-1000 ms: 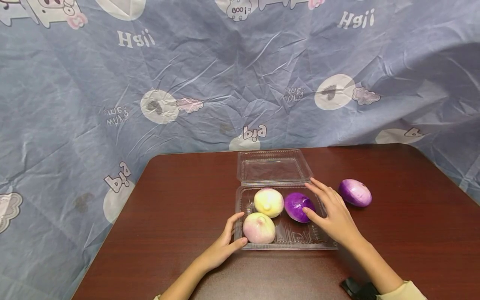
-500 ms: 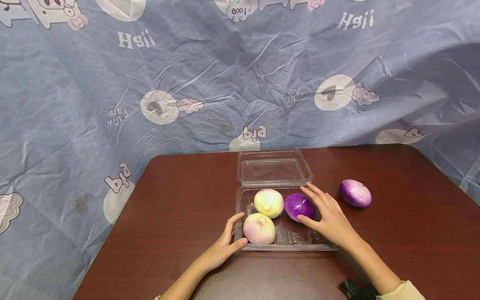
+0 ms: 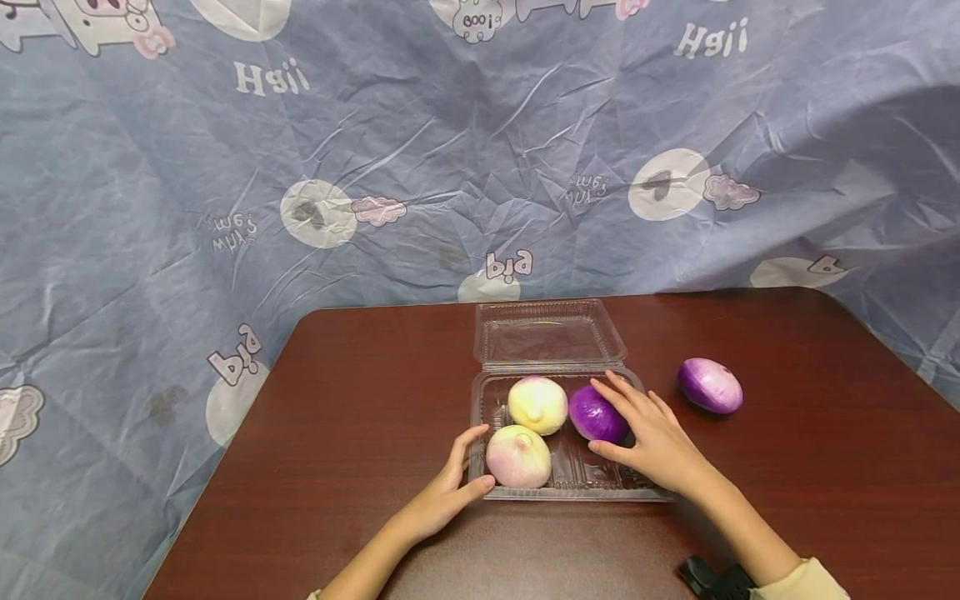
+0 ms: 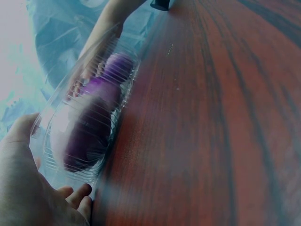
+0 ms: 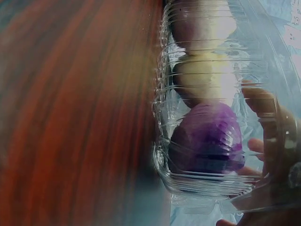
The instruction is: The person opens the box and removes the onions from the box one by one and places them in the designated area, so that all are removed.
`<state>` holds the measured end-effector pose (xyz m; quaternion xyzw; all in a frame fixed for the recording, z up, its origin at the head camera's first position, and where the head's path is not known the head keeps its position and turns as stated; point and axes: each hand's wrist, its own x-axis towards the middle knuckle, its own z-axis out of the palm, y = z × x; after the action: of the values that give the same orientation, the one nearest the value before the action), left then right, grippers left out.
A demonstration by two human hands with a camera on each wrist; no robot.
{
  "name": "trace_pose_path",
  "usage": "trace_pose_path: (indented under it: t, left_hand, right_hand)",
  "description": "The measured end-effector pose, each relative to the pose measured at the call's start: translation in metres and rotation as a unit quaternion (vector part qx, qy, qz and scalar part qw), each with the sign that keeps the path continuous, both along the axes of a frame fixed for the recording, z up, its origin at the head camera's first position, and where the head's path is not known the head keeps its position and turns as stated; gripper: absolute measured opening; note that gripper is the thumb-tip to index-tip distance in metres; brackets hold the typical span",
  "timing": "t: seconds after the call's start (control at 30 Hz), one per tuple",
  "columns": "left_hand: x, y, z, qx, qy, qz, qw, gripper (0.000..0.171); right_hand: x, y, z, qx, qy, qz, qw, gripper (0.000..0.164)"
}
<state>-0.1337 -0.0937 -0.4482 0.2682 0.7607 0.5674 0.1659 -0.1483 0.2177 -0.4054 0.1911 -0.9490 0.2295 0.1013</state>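
Note:
A clear plastic clamshell container point(image 3: 585, 475) stands on the table with its lid point(image 3: 536, 333) laid back. Inside are two pale yellow-pink onions, one at the back point(image 3: 537, 406) and one in front point(image 3: 518, 457), with a purple onion point(image 3: 596, 414) right of them. My left hand point(image 3: 444, 498) touches the container's left side, thumb at the front corner and fingers spread. Over the container's right part, my right hand point(image 3: 660, 442) arches around the purple onion, thumb in front and fingers behind. Whether those fingers touch it is unclear.
A purple-and-white onion point(image 3: 710, 386) lies on the brown table point(image 3: 360, 417) to the right of the container. By the right wrist is a black strap-like object point(image 3: 712, 577). A patterned blue cloth point(image 3: 420, 167) hangs behind the table.
My right hand has moved slightly left and in over the purple onion, with its thumb shifting from the onion to in front of it. The left hand, container and onions have stayed put.

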Motion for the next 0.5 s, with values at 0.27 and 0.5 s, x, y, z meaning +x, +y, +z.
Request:
trace_pose_path:
  t: [0.27, 0.5]
  left_hand:
    - [-0.0004, -0.0003, -0.0016, 0.002, 0.001, 0.001, 1.0, 0.063]
    - [-0.0011, -0.0001, -0.0007, -0.003, -0.003, -0.007, 1.0, 0.064]
  right_hand:
    - [0.001, -0.0011, 0.0009, 0.041, -0.002, 0.005, 0.999, 0.072]
    - [-0.0001, -0.0014, -0.0006, 0.045, 0.008, 0.003, 0.999, 0.069]
